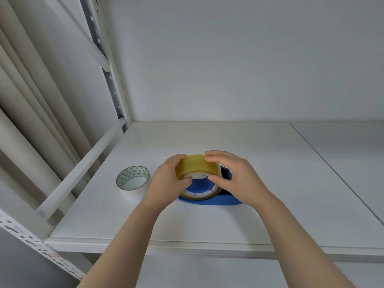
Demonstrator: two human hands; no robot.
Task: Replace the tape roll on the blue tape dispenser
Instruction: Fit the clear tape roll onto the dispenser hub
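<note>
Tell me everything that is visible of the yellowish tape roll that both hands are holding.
The yellowish tape roll is a wide roll of translucent amber tape on a white printed core. It stands on edge, slightly tilted, in the blue tape dispenser, whose blue hub shows through the core. The left hand grips its left side, the right hand its top and right side. It is on a white shelf.

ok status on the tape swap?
Left hand and right hand both gripping yellow roll at the blue dispenser. White roll sits left, apart. Nothing blocking.
</note>
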